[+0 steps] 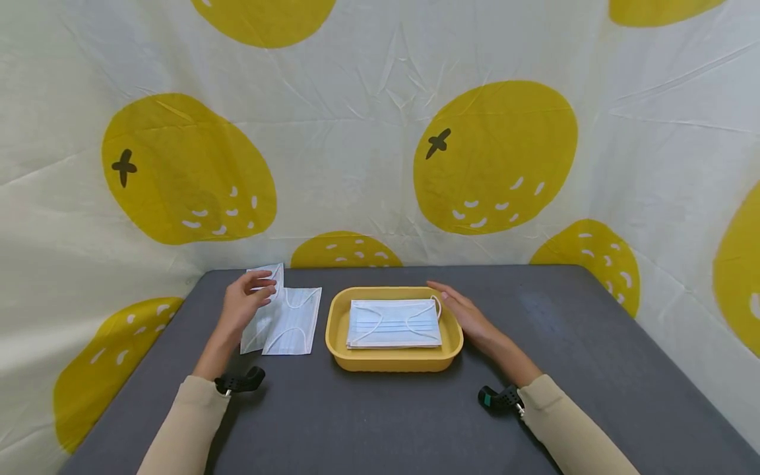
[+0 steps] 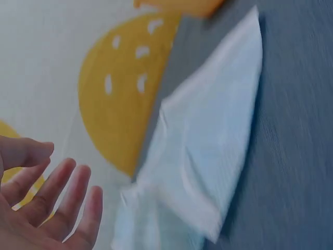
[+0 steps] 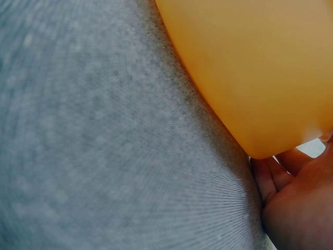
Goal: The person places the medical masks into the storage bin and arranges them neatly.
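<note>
A shallow yellow tray (image 1: pixel 394 360) holds a stack of pale blue face masks (image 1: pixel 394 324) with white ear loops. My right hand (image 1: pixel 469 321) rests along the tray's right end, its fingers extended toward the far corner. The right wrist view has those fingers (image 3: pixel 265 179) at the corner of the tray wall (image 3: pixel 250 78). To the left of the tray lie two overlapping face masks, the nearer one (image 1: pixel 293 320) partly covering the other (image 1: pixel 255 333). Above the farther mask hovers my left hand (image 1: pixel 248 298), fingers loosely bent and holding nothing. Beside the mask (image 2: pixel 208 125), the left wrist view shows the fingers spread.
Everything stands on a dark grey table (image 1: pixel 368 422). Behind it and at both sides hangs a white cloth (image 1: pixel 344 165) printed with large yellow fruit shapes. A black strap (image 1: pixel 240 380) is on the left wrist, another (image 1: pixel 501 398) on the right.
</note>
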### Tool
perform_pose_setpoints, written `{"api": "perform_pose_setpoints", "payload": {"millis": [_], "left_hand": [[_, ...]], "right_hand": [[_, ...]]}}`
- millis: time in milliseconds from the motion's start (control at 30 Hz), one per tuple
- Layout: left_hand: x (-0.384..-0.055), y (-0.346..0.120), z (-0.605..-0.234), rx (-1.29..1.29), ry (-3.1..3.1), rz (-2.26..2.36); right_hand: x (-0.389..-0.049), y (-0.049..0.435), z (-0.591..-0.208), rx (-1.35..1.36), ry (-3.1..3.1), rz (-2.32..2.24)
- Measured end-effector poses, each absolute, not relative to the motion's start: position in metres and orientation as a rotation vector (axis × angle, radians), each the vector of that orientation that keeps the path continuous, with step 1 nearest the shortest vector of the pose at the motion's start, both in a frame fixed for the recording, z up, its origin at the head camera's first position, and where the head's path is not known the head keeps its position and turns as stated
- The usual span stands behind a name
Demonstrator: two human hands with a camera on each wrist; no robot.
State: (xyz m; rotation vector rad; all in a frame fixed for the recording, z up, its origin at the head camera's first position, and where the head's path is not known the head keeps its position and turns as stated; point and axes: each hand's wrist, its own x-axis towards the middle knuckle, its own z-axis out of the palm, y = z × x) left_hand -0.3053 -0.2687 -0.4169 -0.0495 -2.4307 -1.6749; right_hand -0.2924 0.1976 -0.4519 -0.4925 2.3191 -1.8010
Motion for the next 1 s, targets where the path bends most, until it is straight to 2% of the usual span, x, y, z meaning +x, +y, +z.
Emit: {"api": "perform_pose_setpoints", "payload": {"millis": [233,500,1000], "left_hand": [[-0.308,-0.297,-0.433,0.113,-2.461,-1.508],[-0.301,-0.312,-0.433,0.245,-2.633,-1.302],[-0.302,-0.307,-0.437,0.319,-2.752,-1.054]], "right_hand": [[-0.291,0.199,-0.453,-0.488,2.330,-1.790],[-0.292,0.198,-0.452,-0.477,2.326,-1.791],[-0.292,0.197,-0.450,-0.495,2.289,-1.794]]}}
